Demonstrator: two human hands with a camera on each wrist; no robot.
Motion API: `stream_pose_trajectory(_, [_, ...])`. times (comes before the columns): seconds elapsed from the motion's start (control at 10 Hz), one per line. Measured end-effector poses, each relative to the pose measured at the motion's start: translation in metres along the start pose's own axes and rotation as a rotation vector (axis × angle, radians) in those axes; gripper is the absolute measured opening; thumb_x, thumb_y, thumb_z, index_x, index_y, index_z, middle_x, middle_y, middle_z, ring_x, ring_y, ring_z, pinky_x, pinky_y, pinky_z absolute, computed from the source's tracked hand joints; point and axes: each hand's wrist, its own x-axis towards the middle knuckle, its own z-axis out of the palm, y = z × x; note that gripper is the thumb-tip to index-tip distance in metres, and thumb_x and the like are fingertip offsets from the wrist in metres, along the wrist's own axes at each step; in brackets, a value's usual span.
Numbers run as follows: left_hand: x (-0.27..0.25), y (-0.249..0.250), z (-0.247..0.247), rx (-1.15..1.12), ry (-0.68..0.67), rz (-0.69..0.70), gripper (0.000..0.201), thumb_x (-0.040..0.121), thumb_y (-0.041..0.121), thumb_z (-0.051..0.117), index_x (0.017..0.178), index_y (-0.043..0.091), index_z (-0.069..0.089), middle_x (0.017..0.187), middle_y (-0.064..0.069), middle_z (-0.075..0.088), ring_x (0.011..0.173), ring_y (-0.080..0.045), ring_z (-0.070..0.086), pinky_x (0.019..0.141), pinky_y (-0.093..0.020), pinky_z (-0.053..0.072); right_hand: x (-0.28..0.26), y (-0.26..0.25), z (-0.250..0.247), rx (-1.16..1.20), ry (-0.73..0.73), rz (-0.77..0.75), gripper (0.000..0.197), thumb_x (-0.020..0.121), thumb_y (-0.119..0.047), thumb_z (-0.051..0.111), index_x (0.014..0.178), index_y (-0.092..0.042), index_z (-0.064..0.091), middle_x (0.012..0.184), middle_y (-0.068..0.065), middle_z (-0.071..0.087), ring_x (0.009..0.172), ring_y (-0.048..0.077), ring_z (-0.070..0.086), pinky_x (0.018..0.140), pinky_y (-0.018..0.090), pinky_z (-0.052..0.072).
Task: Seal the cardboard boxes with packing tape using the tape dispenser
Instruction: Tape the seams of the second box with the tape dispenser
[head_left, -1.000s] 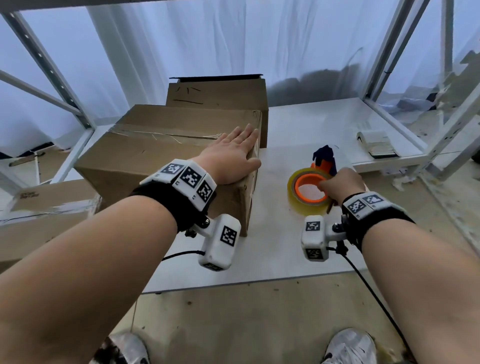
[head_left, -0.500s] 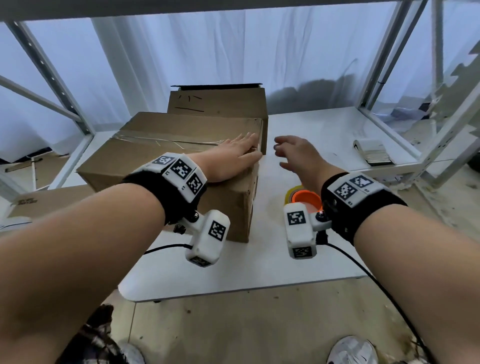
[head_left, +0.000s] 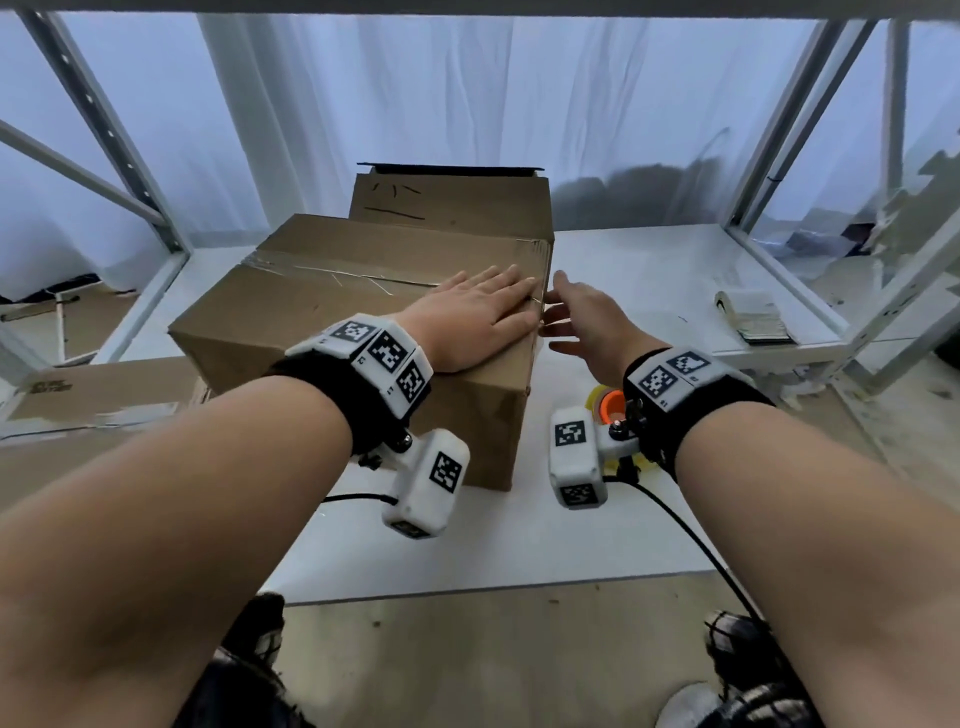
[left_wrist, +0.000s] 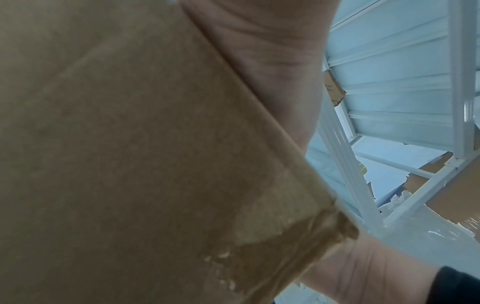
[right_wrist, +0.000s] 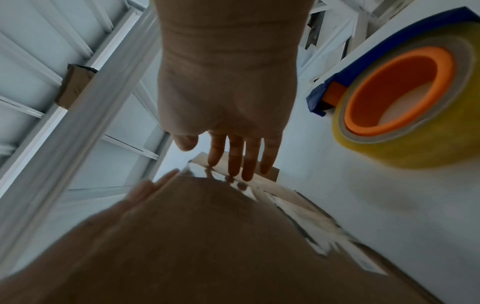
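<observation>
A brown cardboard box (head_left: 332, 317) with clear tape along its top seam stands on the white table (head_left: 519, 545). My left hand (head_left: 480, 312) lies flat and open on the box top near its right edge. My right hand (head_left: 582, 314) is open with straight fingers at the box's upper right side, where tape (right_wrist: 205, 170) folds over the edge. The tape dispenser (right_wrist: 400, 98), blue with an orange core and a yellowish roll, lies on the table below my right wrist and is mostly hidden in the head view (head_left: 608, 402). A second box (head_left: 452, 208) stands behind the first.
A flattened carton (head_left: 98, 395) lies at the left edge. A small stack of paper pads (head_left: 753, 317) sits on the right part of the shelf. White metal rack posts (head_left: 779, 130) stand on both sides, with plastic sheeting behind.
My right hand let go of the tape dispenser and moved up and left to the box's right edge. The left hand stays flat on the box top.
</observation>
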Motion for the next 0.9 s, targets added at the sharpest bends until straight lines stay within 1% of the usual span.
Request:
stream_pose_trajectory(0.1, [-0.001, 0.0, 0.001, 0.0, 0.005, -0.001, 0.059, 0.1, 0.051, 0.02, 0.153, 0.028, 0.008, 0.16, 0.006, 0.002, 0.146, -0.009, -0.002, 0.118, -0.032, -0.003, -0.001, 0.007, -0.001, -0.036, 0.003, -0.035, 0.041, 0.099, -0.046, 0.036, 0.109, -0.011, 0.054, 0.09, 0.004, 0.058, 0.086, 0.018, 0.056, 0.082, 0.035, 0.044])
stream_pose_trajectory(0.2, [-0.002, 0.001, -0.001, -0.006, 0.008, -0.003, 0.058, 0.1, 0.05, 0.02, 0.153, 0.027, 0.009, 0.16, 0.005, 0.002, 0.146, -0.009, -0.002, 0.118, -0.031, -0.003, -0.007, 0.009, -0.007, -0.09, 0.043, -0.161, 0.021, 0.094, -0.03, 0.052, 0.106, -0.013, 0.051, 0.091, 0.0, 0.054, 0.089, 0.017, 0.052, 0.081, 0.031, 0.044])
stream_pose_trajectory(0.3, [-0.003, 0.003, -0.002, -0.006, 0.002, -0.008, 0.059, 0.1, 0.05, 0.021, 0.153, 0.027, 0.009, 0.16, 0.004, 0.002, 0.146, -0.011, -0.001, 0.118, -0.032, -0.002, -0.016, 0.014, -0.015, -0.325, -0.001, -0.31, 0.033, 0.081, -0.017, 0.07, 0.105, -0.014, 0.047, 0.094, -0.002, 0.048, 0.086, 0.012, 0.046, 0.071, 0.019, 0.042])
stream_pose_trajectory(0.4, [-0.004, 0.004, -0.002, 0.005, 0.002, -0.012, 0.058, 0.101, 0.048, 0.022, 0.153, 0.026, 0.009, 0.16, 0.003, 0.002, 0.147, -0.011, -0.001, 0.118, -0.032, -0.002, -0.022, 0.022, -0.019, -0.553, 0.055, -0.423, 0.043, 0.075, -0.03, 0.077, 0.102, -0.015, 0.048, 0.102, 0.002, 0.048, 0.089, 0.014, 0.047, 0.073, 0.019, 0.042])
stream_pose_trajectory(0.5, [-0.004, 0.004, -0.001, 0.009, 0.005, -0.014, 0.058, 0.101, 0.049, 0.022, 0.153, 0.027, 0.009, 0.16, 0.004, 0.002, 0.147, -0.011, -0.001, 0.118, -0.033, -0.001, -0.026, 0.025, -0.02, -0.667, 0.182, -0.501, 0.04, 0.076, -0.039, 0.075, 0.099, -0.017, 0.05, 0.1, 0.0, 0.046, 0.088, 0.014, 0.046, 0.077, 0.024, 0.043])
stream_pose_trajectory(0.6, [-0.005, 0.004, -0.001, 0.011, 0.008, -0.018, 0.058, 0.1, 0.049, 0.022, 0.153, 0.027, 0.009, 0.16, 0.004, 0.002, 0.147, -0.011, -0.001, 0.118, -0.033, -0.001, -0.028, 0.024, -0.017, -0.741, 0.25, -0.537, 0.038, 0.078, -0.042, 0.071, 0.102, -0.015, 0.059, 0.098, -0.002, 0.046, 0.089, 0.014, 0.049, 0.082, 0.031, 0.048])
stream_pose_trajectory(0.7, [-0.005, 0.005, 0.0, 0.014, 0.008, -0.02, 0.058, 0.1, 0.049, 0.022, 0.153, 0.028, 0.009, 0.16, 0.004, 0.002, 0.147, -0.011, -0.001, 0.118, -0.033, -0.002, -0.031, 0.023, -0.009, -0.796, 0.285, -0.55, 0.032, 0.082, -0.041, 0.066, 0.1, -0.015, 0.064, 0.099, -0.001, 0.051, 0.095, 0.017, 0.054, 0.087, 0.035, 0.046])
stream_pose_trajectory(0.8, [-0.005, 0.005, 0.0, 0.014, 0.004, -0.03, 0.058, 0.101, 0.05, 0.021, 0.153, 0.027, 0.009, 0.16, 0.004, 0.002, 0.147, -0.012, -0.001, 0.118, -0.033, -0.002, -0.033, 0.02, -0.006, -0.931, 0.38, -0.599, 0.026, 0.088, -0.038, 0.057, 0.095, -0.015, 0.066, 0.104, 0.002, 0.059, 0.099, 0.019, 0.053, 0.085, 0.033, 0.037])
stream_pose_trajectory(0.9, [-0.003, 0.008, -0.001, 0.012, 0.004, -0.046, 0.058, 0.101, 0.048, 0.022, 0.153, 0.027, 0.009, 0.16, 0.003, 0.002, 0.147, -0.013, -0.001, 0.119, -0.035, -0.002, -0.035, 0.012, -0.013, -1.169, 0.428, -0.708, 0.022, 0.086, -0.031, 0.052, 0.089, -0.013, 0.065, 0.098, 0.004, 0.06, 0.095, 0.024, 0.054, 0.082, 0.035, 0.034])
